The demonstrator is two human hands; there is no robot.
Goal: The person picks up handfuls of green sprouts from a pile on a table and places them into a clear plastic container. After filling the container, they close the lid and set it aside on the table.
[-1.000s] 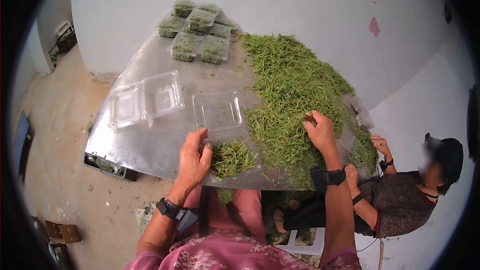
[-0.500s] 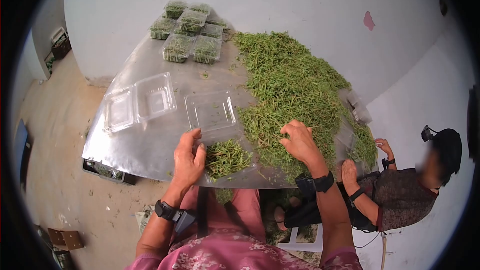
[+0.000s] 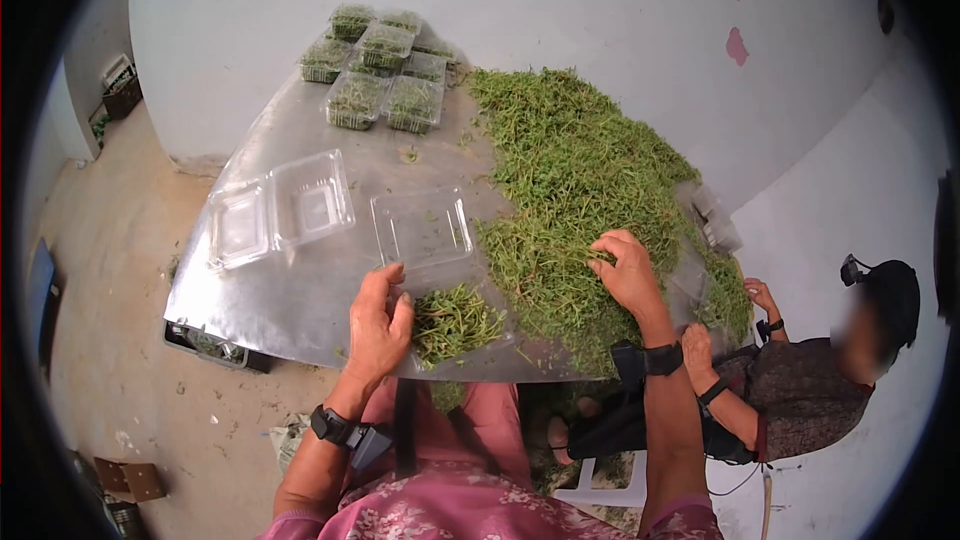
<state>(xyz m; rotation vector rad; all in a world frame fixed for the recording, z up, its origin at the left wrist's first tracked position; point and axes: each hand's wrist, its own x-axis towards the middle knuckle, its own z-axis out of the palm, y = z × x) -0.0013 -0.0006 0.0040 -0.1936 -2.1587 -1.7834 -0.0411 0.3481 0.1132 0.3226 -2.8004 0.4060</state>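
A clear plastic box lies open in front of me, its near half filled with green stems [image 3: 458, 324] and its lid [image 3: 422, 227] flat behind. My left hand [image 3: 380, 323] is at the box's left edge, thumb and fingers apart, with nothing seen between them. Over the large heap of green stems [image 3: 580, 170] is my right hand [image 3: 628, 270], its fingers bent toward the thumb at the heap's surface; whether stems are between the fingertips is too small to tell.
An empty open box [image 3: 312, 197] lies on the metal table [image 3: 250, 305] at left. Several filled boxes [image 3: 357, 100] are stacked at the back. At right, a seated co-worker [image 3: 800, 390] has both hands near the heap's edge. A crate [image 3: 215, 345] stands below the left edge.
My right hand has moved right and slightly up over the heap. My left hand has barely moved beside the box.
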